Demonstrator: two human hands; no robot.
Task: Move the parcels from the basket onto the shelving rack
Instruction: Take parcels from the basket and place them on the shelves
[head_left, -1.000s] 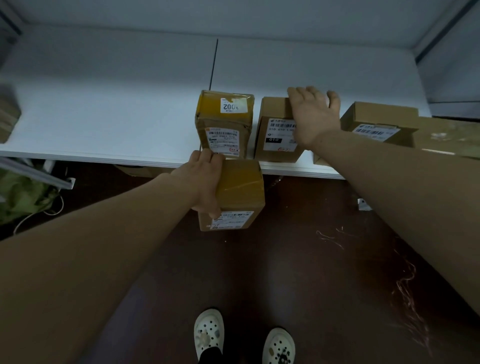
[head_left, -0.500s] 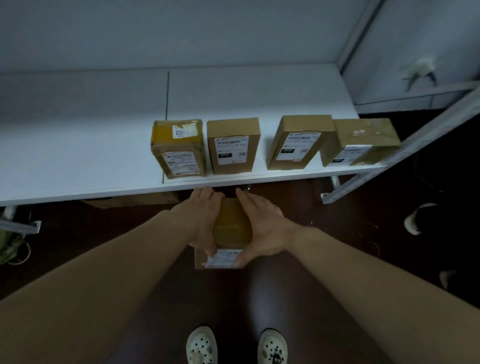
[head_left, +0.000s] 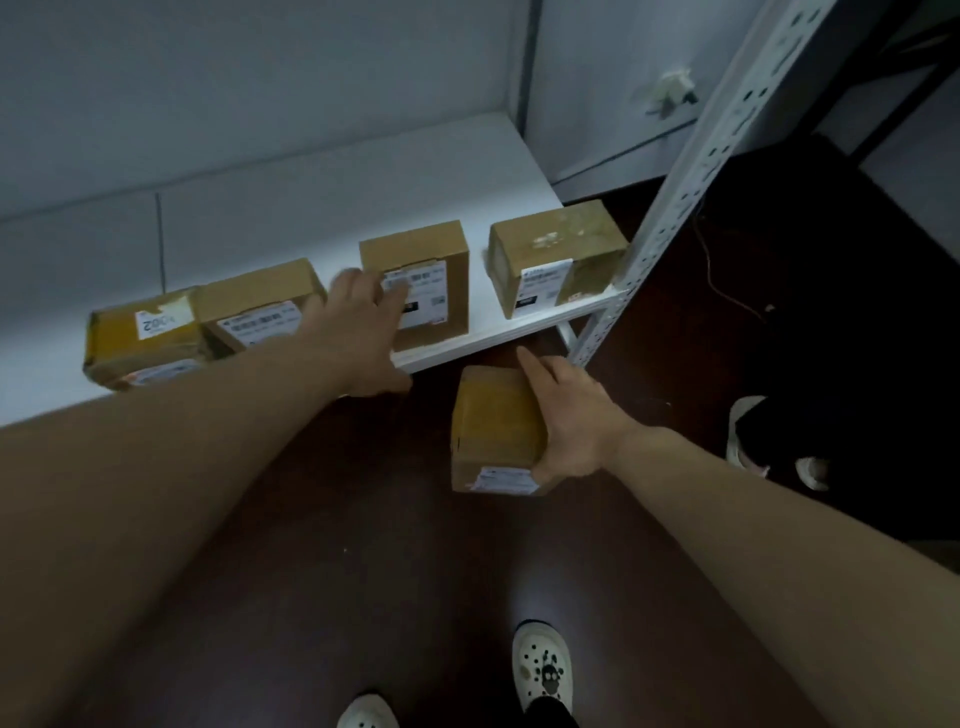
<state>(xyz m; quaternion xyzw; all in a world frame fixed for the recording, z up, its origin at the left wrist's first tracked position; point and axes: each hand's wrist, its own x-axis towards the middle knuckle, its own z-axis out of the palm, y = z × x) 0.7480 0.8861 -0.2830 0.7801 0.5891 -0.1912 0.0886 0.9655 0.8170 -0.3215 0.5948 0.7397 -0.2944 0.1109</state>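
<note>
Holding a small box (head_left: 496, 431) in the right hand (head_left: 571, 421), a person stands in front of a white shelf (head_left: 311, 208). The fingers and thumb of that hand curl round the right side of the small box and grip it. The small box is brown with yellow tape on top and a white label on its near side. It is up in the air, a little below the front edge of the shelf, over the dark floor (head_left: 363, 545). It does not touch the shelf.

The left hand (head_left: 358, 332) reaches out over the shelf. Its fingers are straight and spread, and it holds nothing. The fingertips lie over the label of the third box (head_left: 431, 260), but the hand is blurry, so I cannot tell if it touches.

Four boxes sit in a row near the front edge of the shelf. On the left is a yellow box (head_left: 140, 338) with a white sticker on top. Just beside it is a plain brown box (head_left: 254, 306). Next comes the third box, and then there is a gap. The last box (head_left: 556, 254) sits at the right end, close to a grey post (head_left: 691, 176) full of little holes.

Two white shoes (head_left: 543, 670) with holes show at the bottom, on the dark floor
</note>
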